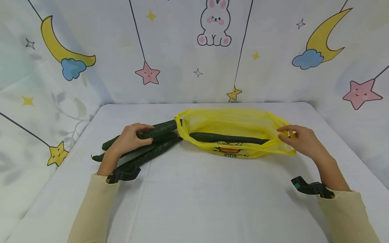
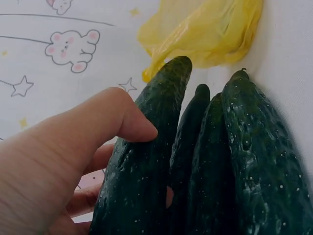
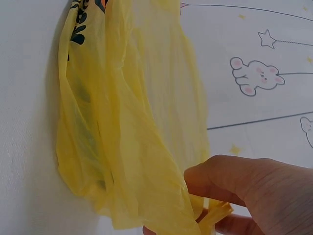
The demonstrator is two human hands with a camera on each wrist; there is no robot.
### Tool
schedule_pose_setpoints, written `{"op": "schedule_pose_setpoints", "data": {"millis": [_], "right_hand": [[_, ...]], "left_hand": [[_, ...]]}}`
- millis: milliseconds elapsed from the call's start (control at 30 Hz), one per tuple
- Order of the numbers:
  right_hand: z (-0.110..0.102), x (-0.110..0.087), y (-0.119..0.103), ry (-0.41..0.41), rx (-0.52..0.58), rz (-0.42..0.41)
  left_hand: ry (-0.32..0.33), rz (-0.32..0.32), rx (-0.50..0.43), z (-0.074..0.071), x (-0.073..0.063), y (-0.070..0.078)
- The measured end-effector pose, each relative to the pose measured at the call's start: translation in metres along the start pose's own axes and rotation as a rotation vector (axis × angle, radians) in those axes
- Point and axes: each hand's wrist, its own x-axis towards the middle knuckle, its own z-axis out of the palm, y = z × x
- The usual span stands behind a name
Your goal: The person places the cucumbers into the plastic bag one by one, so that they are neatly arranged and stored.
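Observation:
My left hand (image 1: 127,140) grips a dark green cucumber (image 2: 146,171), the thumb on one side and fingers round the other. This cucumber is tilted, its far end by the left edge of the yellow plastic bag (image 1: 231,119). Several more cucumbers (image 1: 149,154) lie side by side under and next to that hand. Inside the bag's wide mouth one cucumber (image 1: 225,138) lies lengthwise. At the bag's right end my right hand (image 1: 305,141) pinches the thin plastic between thumb and fingers; some fingertips are hidden behind it in the right wrist view.
Everything lies on a white-covered table (image 1: 194,195). Behind it hangs a pale cloth (image 1: 182,44) printed with moons, stars and a rabbit. A dark wrist device (image 1: 126,174) sits on the left wrist and another device (image 1: 310,186) on the right.

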Motion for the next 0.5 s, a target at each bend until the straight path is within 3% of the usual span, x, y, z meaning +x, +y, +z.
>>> {"op": "schedule_pose_setpoints", "data": {"millis": [500], "right_hand": [[-0.0003,0.0015,0.0008,-0.018,0.001,0.020]], "left_hand": [[0.137,-0.016,0.042,0.0005,0.0013,0.0054]]}}
